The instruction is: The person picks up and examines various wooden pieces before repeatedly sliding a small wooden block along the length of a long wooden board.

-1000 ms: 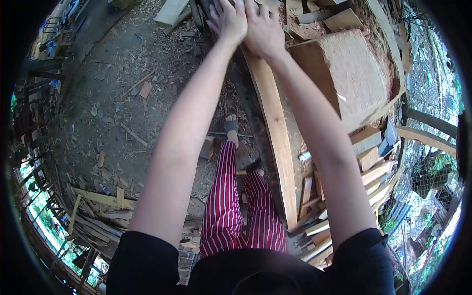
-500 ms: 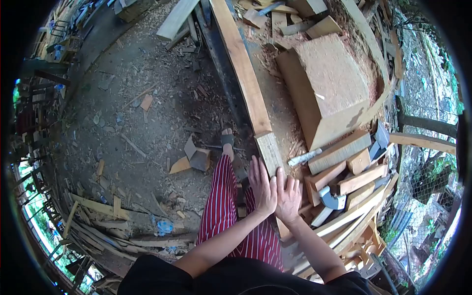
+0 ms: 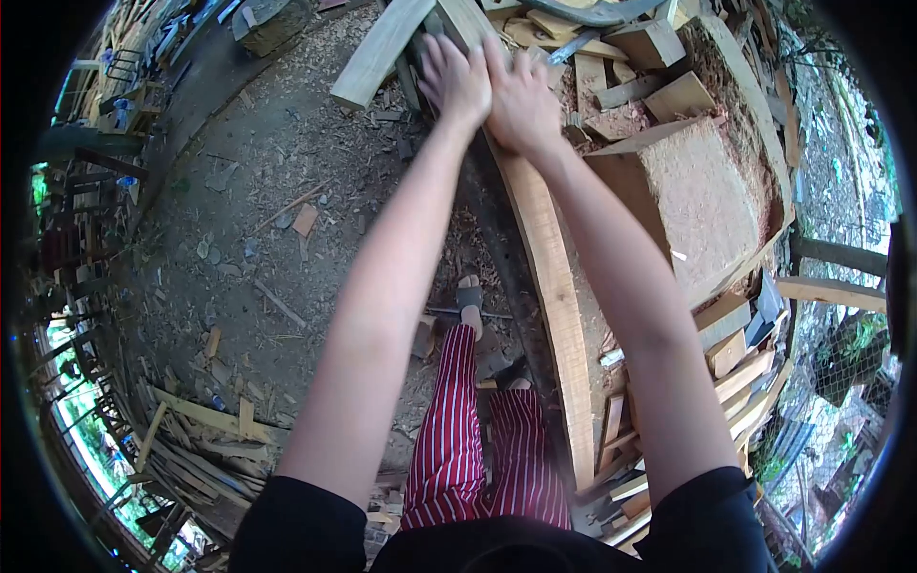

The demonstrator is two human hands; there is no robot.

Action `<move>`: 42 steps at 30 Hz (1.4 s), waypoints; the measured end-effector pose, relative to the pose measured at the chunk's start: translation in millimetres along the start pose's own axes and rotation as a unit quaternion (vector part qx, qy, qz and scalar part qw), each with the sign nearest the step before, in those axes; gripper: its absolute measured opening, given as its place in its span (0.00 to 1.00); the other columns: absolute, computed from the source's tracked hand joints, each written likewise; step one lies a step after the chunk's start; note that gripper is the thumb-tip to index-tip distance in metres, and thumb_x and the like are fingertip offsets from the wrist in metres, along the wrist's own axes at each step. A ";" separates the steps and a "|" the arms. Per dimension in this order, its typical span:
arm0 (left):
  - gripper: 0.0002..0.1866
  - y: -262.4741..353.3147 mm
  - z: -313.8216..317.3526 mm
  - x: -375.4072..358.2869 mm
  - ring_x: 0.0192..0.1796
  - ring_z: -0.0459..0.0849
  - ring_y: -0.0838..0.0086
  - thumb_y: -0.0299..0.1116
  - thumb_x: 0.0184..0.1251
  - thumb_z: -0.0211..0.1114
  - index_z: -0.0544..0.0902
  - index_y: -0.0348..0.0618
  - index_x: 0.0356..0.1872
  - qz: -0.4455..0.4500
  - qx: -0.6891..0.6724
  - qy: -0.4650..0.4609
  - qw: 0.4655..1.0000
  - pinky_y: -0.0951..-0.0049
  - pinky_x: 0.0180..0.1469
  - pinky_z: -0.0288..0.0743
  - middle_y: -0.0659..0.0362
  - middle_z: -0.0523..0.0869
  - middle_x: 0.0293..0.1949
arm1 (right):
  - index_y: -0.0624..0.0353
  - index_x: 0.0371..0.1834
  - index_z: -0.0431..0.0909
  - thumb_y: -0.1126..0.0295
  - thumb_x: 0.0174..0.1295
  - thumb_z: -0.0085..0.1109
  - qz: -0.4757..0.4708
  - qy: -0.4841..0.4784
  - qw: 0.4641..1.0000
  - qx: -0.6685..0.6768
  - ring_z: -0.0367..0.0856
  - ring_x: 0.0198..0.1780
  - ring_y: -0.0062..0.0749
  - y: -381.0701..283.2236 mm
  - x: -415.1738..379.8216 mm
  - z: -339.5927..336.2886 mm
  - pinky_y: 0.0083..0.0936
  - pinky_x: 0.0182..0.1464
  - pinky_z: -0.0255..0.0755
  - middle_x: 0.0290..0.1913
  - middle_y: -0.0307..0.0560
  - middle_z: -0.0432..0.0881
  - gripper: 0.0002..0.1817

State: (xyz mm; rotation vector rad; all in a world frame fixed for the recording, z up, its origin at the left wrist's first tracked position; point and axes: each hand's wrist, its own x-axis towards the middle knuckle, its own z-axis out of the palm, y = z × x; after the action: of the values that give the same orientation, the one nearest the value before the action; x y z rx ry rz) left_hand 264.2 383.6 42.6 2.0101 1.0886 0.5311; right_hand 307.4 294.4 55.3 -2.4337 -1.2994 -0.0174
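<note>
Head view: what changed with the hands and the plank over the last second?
Half a second ago both hands were drawn back to the plank's near end. Now the left hand and right hand are stretched out again, pressed side by side on the far part of the plank, much as a second ago. The big wood block stays beside it.

hidden: whatever lies under the left hand [image 3: 457, 81] and right hand [image 3: 521, 95] is covered by the palms and fingers [image 3: 435, 53] | plank [image 3: 549, 277]: its stretch beneath the fingers unseen; near end lost behind the right forearm | cut off: timber beyond the fingers runs off the top edge | too small: scraps far left of the fingers
</note>
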 end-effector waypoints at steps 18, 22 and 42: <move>0.37 3.7 19.6 -422.6 0.79 0.45 0.45 0.46 0.79 0.44 0.44 0.31 0.77 -0.011 -0.063 -0.058 0.996 0.50 0.77 0.41 0.36 0.43 0.77 | 0.52 0.78 0.55 0.65 0.60 0.53 0.033 -0.156 0.986 -0.040 0.70 0.44 0.49 8.6 -390.5 -95.0 0.34 0.44 0.75 0.45 0.57 0.71 0.39; 0.36 7.0 15.3 -537.9 0.79 0.45 0.45 0.46 0.79 0.39 0.44 0.30 0.76 -0.058 -0.031 -0.137 0.988 0.50 0.77 0.40 0.37 0.44 0.78 | 0.49 0.75 0.62 0.61 0.60 0.53 0.068 -0.187 0.980 -0.019 0.70 0.46 0.51 1.4 -495.5 -127.7 0.36 0.44 0.74 0.48 0.57 0.70 0.36; 0.44 -20.9 21.1 -151.3 0.79 0.44 0.44 0.49 0.76 0.52 0.41 0.27 0.75 0.097 -0.119 0.045 0.987 0.53 0.78 0.38 0.32 0.45 0.76 | 0.48 0.76 0.57 0.64 0.65 0.49 0.048 -0.001 0.999 -0.005 0.77 0.52 0.51 -3.6 -149.4 -43.6 0.38 0.43 0.81 0.53 0.57 0.74 0.34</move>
State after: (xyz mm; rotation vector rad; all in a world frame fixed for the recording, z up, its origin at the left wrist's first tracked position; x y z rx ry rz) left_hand 184.6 254.9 13.4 1.9053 0.8411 0.8213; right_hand 226.2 162.3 68.9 -2.5025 -1.1851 0.0053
